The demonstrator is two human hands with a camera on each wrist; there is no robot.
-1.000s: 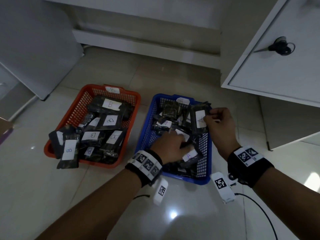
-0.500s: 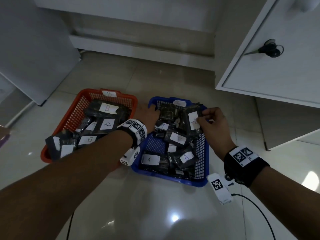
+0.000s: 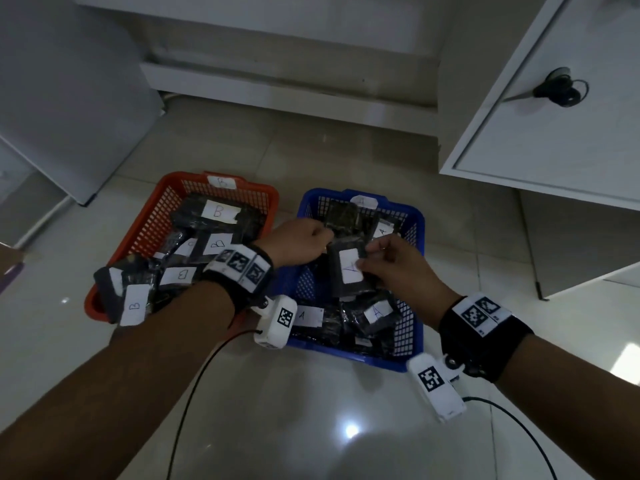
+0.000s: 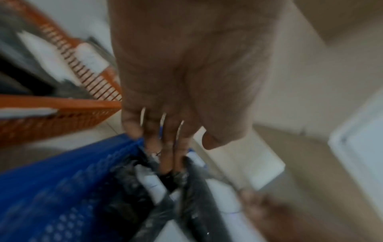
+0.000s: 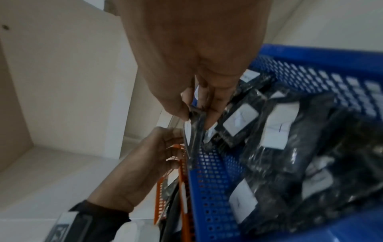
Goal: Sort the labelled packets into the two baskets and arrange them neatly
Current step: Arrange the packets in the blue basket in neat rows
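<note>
An orange basket (image 3: 138,230) tagged B holds dark packets with white B labels. To its right a blue basket (image 3: 417,271) tagged A holds packets labelled A. Over the middle of the blue basket, a dark packet with an A label (image 3: 349,271) is held up by both hands. My right hand (image 3: 367,263) pinches its right edge, as the right wrist view shows (image 5: 196,113). My left hand (image 3: 325,240), fingers curled, grips its upper left corner. The left wrist view is blurred, with my fingers (image 4: 172,155) reaching down onto dark packets.
One B packet (image 3: 133,306) hangs over the orange basket's front left corner. A white cabinet (image 3: 554,150) with black scissors (image 3: 557,90) on top stands at the right, and a white unit (image 3: 69,98) at the left. Cables trail across the tiled floor near me.
My left hand left the packets at the front of the blue basket, swung to its rear left and took hold of the A packet. My right hand brought that packet toward the basket's middle.
</note>
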